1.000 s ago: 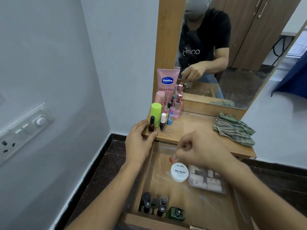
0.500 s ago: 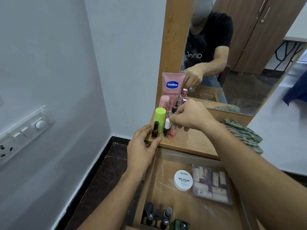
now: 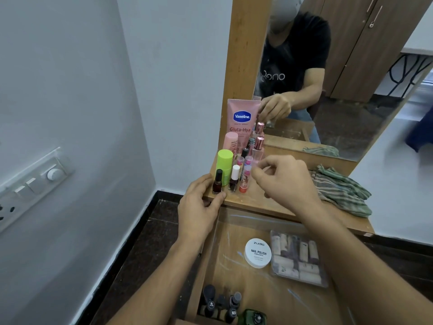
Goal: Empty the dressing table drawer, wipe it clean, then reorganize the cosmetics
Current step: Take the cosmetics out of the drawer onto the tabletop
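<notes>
fingers point(image 3: 255, 174) of right hand point(image 3: 287, 182) hover just beside lip balm point(image 3: 245, 182).

Home bedroom, pretty clearly: wood-framed mirror point(image 3: 339, 109) beyond the right hand point(image 3: 288, 181), wardrobe doors point(image 3: 365, 48) reflected in it, cosmetics point(image 3: 225, 167) lined up on the tabletop point(image 3: 269, 205) left of that hand, drawer point(image 3: 234, 275) below.
</notes>
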The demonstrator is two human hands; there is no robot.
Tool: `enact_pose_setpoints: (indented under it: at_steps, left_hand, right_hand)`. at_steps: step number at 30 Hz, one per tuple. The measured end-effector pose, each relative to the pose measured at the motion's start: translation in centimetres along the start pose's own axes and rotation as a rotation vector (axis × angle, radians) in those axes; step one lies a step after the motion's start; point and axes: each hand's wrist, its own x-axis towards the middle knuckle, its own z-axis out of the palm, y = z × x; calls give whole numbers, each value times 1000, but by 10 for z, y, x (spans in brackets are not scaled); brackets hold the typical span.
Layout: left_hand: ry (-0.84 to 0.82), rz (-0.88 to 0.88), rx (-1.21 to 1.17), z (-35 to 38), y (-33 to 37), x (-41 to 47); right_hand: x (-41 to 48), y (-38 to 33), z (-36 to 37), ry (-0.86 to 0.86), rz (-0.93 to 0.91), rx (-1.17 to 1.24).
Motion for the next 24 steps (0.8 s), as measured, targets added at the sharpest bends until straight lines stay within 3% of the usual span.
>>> enact_pose_setpoints:
  at_steps: [6,17,21,24]
  left_hand:
    - [24,12,38,1,0,1]
    - [9,7,52,1,0,3]
    - [-2,10,89,0,1,2]
    - [-7,4,100,0,1,3]
  right_hand:
    - [-22,18,38,-57,68,-69]
    - [-5,26,65,53,73,-186]
    - [-26,24,46,-8,31,-112]
    - [-77,27,15,-242,-71,56]
